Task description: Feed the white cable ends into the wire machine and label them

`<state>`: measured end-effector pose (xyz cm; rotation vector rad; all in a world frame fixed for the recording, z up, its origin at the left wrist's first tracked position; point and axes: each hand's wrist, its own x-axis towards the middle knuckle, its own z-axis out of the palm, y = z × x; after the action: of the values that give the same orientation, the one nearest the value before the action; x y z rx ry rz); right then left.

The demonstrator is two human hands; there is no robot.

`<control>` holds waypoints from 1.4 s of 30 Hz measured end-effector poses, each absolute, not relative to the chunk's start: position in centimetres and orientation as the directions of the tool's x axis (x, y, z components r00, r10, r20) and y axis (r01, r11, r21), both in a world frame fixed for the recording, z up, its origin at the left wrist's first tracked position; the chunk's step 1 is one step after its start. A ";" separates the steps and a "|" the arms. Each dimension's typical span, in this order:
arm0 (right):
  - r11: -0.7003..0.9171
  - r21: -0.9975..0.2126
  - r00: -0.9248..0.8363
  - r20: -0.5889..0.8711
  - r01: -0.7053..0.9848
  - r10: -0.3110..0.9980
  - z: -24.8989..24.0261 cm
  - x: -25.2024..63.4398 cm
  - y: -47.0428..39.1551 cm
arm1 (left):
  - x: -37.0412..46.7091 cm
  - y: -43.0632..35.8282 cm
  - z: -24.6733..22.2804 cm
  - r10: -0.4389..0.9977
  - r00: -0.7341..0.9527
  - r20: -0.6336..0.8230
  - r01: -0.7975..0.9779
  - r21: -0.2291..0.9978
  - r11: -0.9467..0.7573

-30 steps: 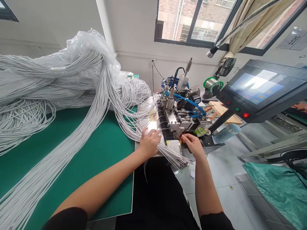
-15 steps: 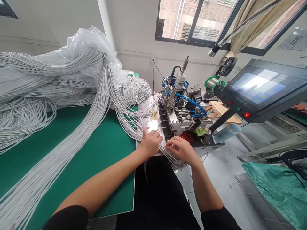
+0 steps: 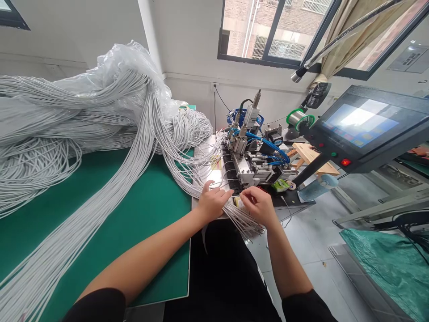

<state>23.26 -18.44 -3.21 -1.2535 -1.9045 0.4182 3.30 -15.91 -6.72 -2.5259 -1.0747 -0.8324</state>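
A bundle of thin grey-white cables runs beneath my left hand, and its loose ends fan out past the table edge. My left hand lies over this bundle with its lower fingers curled around it, the thumb raised and a finger stretched toward the machine. Just to the right, my right hand is closed in a pinch at the front of the bench machine. Whatever is between its fingertips is too small to make out. Below the fingertips sits a small yellowish piece.
A large heap of cables in clear plastic covers the back of the green table. To the right stand a control screen on a post, a wire spool and a wooden stand. A lamp arm hangs above.
My right hand has moved slightly up and right, away from the cable bundle toward the machine front. A finger of my left hand now stretches further right. The view has shifted slightly.
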 end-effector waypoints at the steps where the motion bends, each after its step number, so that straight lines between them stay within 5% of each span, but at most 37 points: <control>1: 0.417 -0.685 -0.138 0.425 0.598 0.895 -3.2 23.6 -18.3 | 3.3 -16.0 -6.7 0.559 0.559 0.612 0.725 -0.033 -0.688; 8: 0.204 -0.857 0.080 0.272 0.472 0.959 -3.9 26.9 -17.4 | 3.5 -16.3 -6.2 0.578 0.472 0.666 0.784 -0.017 -0.621; 20: 0.174 -0.983 -0.003 0.175 0.052 0.985 -6.3 26.6 -15.0 | 3.3 -16.0 -6.0 0.504 0.578 0.642 0.706 -0.083 -0.704; 29: 0.255 -0.821 0.012 0.303 0.510 0.953 -7.4 27.2 -14.7 | 3.3 -16.0 -6.4 0.553 0.571 0.606 0.721 -0.049 -0.691; 42: 0.233 -0.912 -0.031 0.237 0.338 0.971 -9.1 27.2 -13.8 | 3.6 -15.8 -6.5 0.669 0.518 0.533 0.776 0.034 -0.629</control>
<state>27.20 -13.75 -9.13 -1.2710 -1.5527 0.8348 3.56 -15.79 -6.54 -2.5504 -1.2312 -0.7598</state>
